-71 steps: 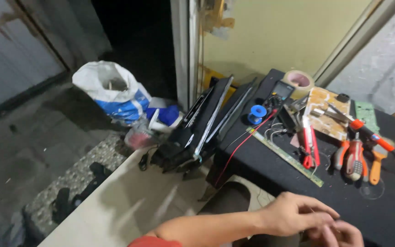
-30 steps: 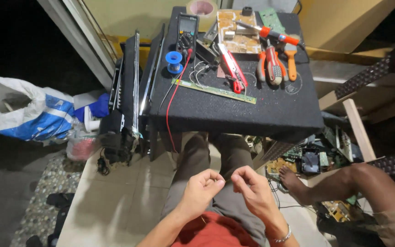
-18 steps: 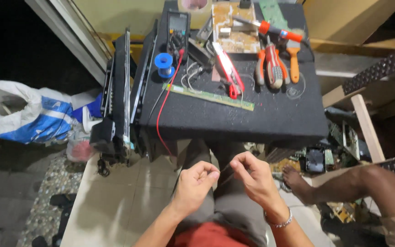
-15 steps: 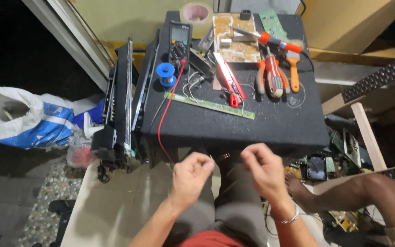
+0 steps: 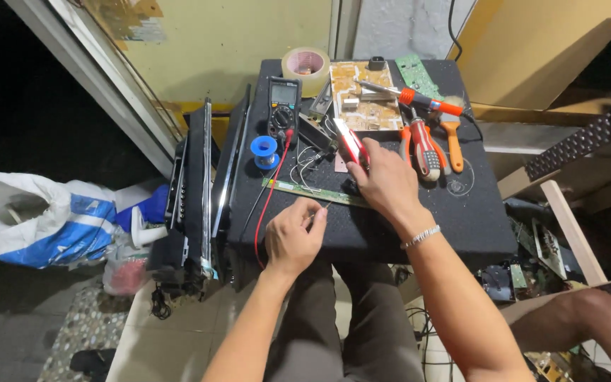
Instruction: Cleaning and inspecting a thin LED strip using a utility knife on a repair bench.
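Head view: I see my right hand (image 5: 383, 180) reaching over the long green strip board (image 5: 316, 192) and closing on the red-handled tool (image 5: 351, 145) just beyond it — my left hand (image 5: 293, 237), fingers curled, pinches a thin wire near the board's front edge, seemingly to keep it steady.

An electronics repair workshop — a black table (image 5: 475, 226) in the upper middle of the frame carries a multimeter (image 5: 283, 106), solder spool (image 5: 264, 148), circuit boards (image 5: 363, 105), screwdrivers (image 5: 419, 100) and pliers (image 5: 424, 147) — with dismantled flat screens (image 5: 196, 191) leaning at its left.
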